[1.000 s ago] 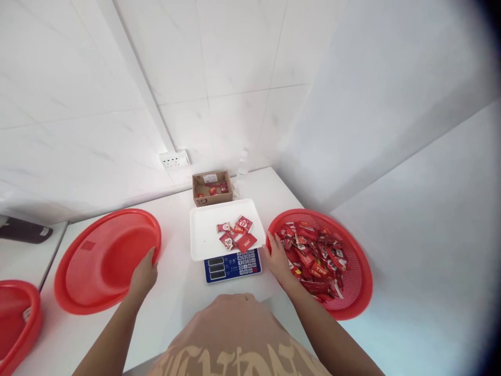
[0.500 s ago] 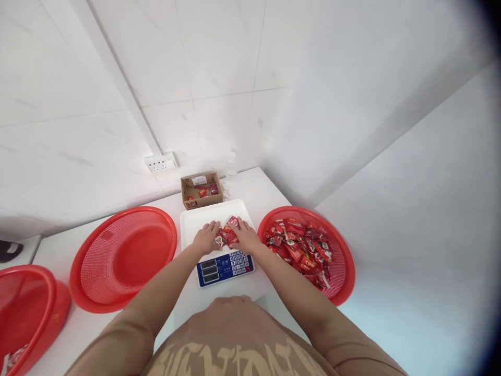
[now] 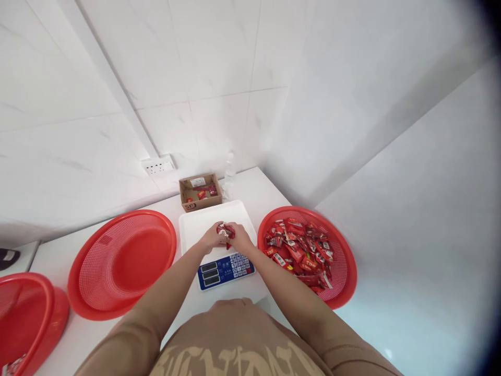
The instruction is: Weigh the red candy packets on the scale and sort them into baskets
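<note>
Both hands meet over the white tray (image 3: 203, 222) of a blue digital scale (image 3: 225, 269). My left hand (image 3: 212, 239) and my right hand (image 3: 239, 239) are cupped together around a small bunch of red candy packets (image 3: 225, 230), which show between the fingers. To the right stands a red mesh basket (image 3: 344, 284) filled with several red wrapped candies (image 3: 299, 248). To the left sits a red mesh basket (image 3: 121, 261) with nothing in it.
A small open cardboard box (image 3: 199, 190) with a few red packets stands behind the scale, a clear bottle (image 3: 229, 172) beside it. A wall socket (image 3: 157, 165) is above. Another red basin (image 3: 27, 318) sits at the far left. White walls close in behind and on the right.
My hands left the rims of the two baskets, came onto the scale tray, and gathered the scattered candy packets into one bunch between them.
</note>
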Action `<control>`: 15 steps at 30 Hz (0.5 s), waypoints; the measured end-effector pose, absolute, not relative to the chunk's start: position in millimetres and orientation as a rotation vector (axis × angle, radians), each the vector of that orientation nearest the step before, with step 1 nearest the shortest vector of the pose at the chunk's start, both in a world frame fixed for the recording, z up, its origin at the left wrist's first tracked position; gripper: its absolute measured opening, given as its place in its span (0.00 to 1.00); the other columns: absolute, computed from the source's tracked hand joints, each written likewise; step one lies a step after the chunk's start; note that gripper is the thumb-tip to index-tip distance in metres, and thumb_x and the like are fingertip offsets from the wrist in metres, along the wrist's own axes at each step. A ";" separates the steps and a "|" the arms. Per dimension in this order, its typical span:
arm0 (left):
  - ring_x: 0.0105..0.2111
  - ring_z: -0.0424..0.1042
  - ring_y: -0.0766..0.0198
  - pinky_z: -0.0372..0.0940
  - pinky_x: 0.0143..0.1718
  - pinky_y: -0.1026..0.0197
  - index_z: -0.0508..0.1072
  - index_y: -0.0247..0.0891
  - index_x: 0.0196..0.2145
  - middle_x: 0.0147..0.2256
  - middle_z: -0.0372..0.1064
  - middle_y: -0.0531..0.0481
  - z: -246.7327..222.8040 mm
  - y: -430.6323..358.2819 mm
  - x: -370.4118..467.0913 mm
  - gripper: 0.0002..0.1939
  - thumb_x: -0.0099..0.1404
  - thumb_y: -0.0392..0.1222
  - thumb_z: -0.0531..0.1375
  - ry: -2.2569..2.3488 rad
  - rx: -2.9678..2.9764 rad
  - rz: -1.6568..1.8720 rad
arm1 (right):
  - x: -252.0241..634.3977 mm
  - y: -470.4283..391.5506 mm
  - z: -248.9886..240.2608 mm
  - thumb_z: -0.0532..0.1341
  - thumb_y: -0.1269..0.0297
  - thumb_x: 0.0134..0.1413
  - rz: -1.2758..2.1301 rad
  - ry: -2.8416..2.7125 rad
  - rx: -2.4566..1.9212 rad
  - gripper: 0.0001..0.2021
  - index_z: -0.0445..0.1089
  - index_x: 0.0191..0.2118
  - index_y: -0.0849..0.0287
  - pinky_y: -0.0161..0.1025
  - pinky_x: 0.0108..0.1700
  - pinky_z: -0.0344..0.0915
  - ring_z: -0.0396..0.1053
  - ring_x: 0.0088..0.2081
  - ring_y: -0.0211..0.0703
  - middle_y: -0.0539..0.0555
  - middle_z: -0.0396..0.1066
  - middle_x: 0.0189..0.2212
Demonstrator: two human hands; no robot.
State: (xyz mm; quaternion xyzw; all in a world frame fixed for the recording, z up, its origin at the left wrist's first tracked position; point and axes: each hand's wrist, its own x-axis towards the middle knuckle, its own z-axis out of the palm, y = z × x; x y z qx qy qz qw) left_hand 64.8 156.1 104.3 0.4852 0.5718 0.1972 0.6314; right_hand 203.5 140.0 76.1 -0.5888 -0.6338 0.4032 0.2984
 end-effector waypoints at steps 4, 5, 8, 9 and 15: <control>0.32 0.70 0.64 0.70 0.38 0.52 0.58 0.40 0.51 0.43 0.66 0.45 111.8 152.7 57.5 0.37 0.46 0.42 0.69 1.180 0.891 0.474 | 204.8 139.4 84.7 0.63 0.73 0.41 1.099 -1.691 -1.472 0.20 0.68 0.45 0.55 0.44 0.46 0.63 0.66 0.43 0.45 0.52 0.69 0.40; 0.31 0.70 0.66 0.70 0.39 0.51 0.59 0.41 0.51 0.42 0.66 0.46 114.6 151.3 55.5 0.36 0.46 0.43 0.69 1.155 0.853 0.475 | 204.7 138.1 87.8 0.63 0.73 0.41 1.107 -1.689 -1.439 0.20 0.68 0.44 0.55 0.44 0.47 0.63 0.66 0.43 0.45 0.51 0.69 0.40; 0.31 0.70 0.66 0.69 0.41 0.48 0.59 0.46 0.51 0.42 0.66 0.48 124.9 145.7 51.0 0.35 0.47 0.45 0.69 1.081 0.775 0.466 | 202.2 131.5 96.2 0.62 0.74 0.40 1.132 -1.646 -1.334 0.20 0.68 0.44 0.55 0.45 0.48 0.62 0.66 0.43 0.45 0.51 0.70 0.40; 0.32 0.70 0.65 0.69 0.40 0.47 0.59 0.47 0.51 0.42 0.66 0.49 128.2 143.6 50.3 0.35 0.47 0.46 0.68 1.054 0.753 0.466 | 200.6 128.8 98.5 0.62 0.74 0.40 1.132 -1.620 -1.314 0.20 0.68 0.44 0.55 0.45 0.48 0.62 0.66 0.44 0.45 0.51 0.70 0.41; 0.30 0.71 0.65 0.70 0.35 0.51 0.64 0.44 0.43 0.34 0.67 0.53 137.5 131.3 49.5 0.25 0.49 0.45 0.67 0.990 0.650 0.598 | 189.7 115.3 114.5 0.64 0.76 0.38 1.080 -1.545 -1.220 0.22 0.67 0.45 0.57 0.45 0.51 0.59 0.64 0.47 0.45 0.53 0.68 0.44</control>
